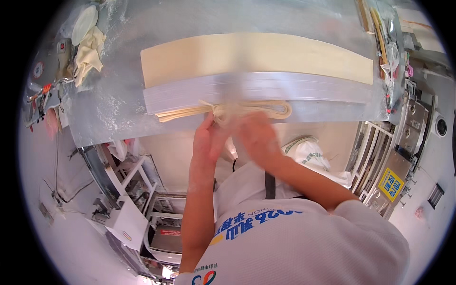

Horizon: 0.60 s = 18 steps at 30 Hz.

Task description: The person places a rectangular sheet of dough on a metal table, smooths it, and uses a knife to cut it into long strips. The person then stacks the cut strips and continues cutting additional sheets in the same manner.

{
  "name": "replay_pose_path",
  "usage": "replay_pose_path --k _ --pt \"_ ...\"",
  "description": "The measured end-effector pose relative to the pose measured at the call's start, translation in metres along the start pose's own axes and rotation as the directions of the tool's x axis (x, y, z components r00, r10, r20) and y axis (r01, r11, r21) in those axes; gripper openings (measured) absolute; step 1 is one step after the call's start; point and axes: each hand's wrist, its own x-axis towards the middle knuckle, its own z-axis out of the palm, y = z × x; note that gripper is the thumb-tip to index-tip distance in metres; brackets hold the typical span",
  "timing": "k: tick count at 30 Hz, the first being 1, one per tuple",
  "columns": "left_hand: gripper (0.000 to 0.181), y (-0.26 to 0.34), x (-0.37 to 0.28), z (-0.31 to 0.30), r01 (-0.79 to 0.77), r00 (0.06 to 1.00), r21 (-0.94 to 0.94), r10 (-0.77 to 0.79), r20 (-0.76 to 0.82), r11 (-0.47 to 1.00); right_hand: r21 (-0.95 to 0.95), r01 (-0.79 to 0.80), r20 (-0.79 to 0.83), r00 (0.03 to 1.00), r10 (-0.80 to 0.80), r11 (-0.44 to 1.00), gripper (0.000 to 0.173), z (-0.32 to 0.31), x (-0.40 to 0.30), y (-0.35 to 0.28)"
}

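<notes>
A folded bundle of pale dough strips [274,109] lies along the near edge of the metal worktable [117,110], looped at its right end and with loose ends at its left. One strip seems to be wrapped around its middle. My left hand [208,140] grips the bundle left of centre, thumb up against it. Over the middle is my right hand [260,139], blurred by motion, its fingertips hidden in a hazy smear. Beyond the bundle runs a long whitish band [302,87] with fine lengthwise lines, and past that a wide flat dough sheet [295,53].
Crumpled dough [89,57] and a translucent lid-like disc [84,25] lie at the table's left. Wooden sticks [379,35] and plastic bags line the right side. Below are a white sack [308,151] and metal racks [139,174]. A machine [402,160] stands right.
</notes>
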Motion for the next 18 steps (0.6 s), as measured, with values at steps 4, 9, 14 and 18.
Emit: replay_pose_path --k 4,9,14,18 --pt "0.026 0.029 0.021 -0.045 -0.132 0.989 0.836 0.129 0.074 0.533 -0.239 -0.686 -0.489 0.696 0.526 0.687 0.042 0.002 -0.046 0.095" --pt "0.028 0.059 0.021 -0.044 0.015 0.999 0.646 0.008 -0.034 0.763 0.144 -0.819 -0.500 0.423 0.756 0.555 0.041 0.025 -0.029 0.102" --pt "0.032 0.091 0.017 -0.057 0.030 0.994 0.758 -0.098 0.045 0.652 0.303 -0.795 -0.479 0.350 0.805 0.525 0.027 0.083 -0.014 0.062" --pt "0.045 0.110 0.002 -0.024 0.218 0.967 0.668 -0.252 -0.047 0.712 0.438 -0.646 -0.381 0.496 0.780 0.625 0.023 0.156 0.005 0.003"
